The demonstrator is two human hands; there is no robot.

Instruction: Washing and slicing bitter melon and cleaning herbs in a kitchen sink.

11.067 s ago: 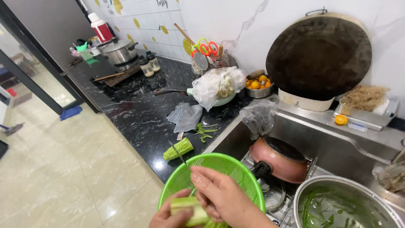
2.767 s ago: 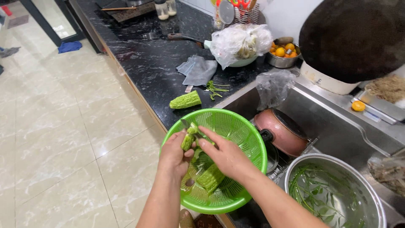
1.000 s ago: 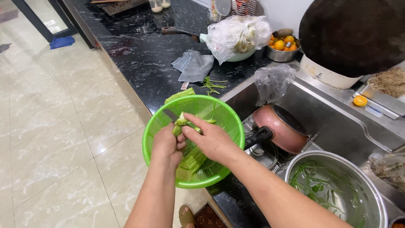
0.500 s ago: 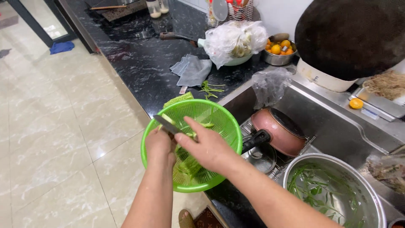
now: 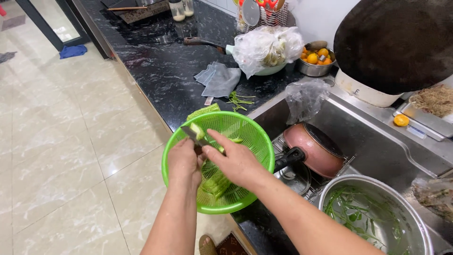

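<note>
gourd piece [image 5: 197, 131] sits above the green colander [image 5: 255, 141], resting on the knife [image 5: 191, 135] (blade dark) that your left hand [image 5: 184, 163] grips with fingers curled shut; your right hand [image 5: 236, 160] pinches the piece, fingertips closed on it, more cut gourd [image 5: 216, 182] below.

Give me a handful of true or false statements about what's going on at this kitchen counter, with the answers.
1. Both hands work over a green colander. True.
2. The left hand holds a knife with a piece of green vegetable on the blade. True.
3. The pink pan sits on the black counter. False: it lies in the steel sink.
4. The big steel pot holds oranges. False: it holds leafy greens in water; the orange fruits are in a small metal bowl.
5. Cut green pieces lie inside the colander. True.
6. The right hand holds a grey cloth. False: the grey cloth lies on the counter.
</note>
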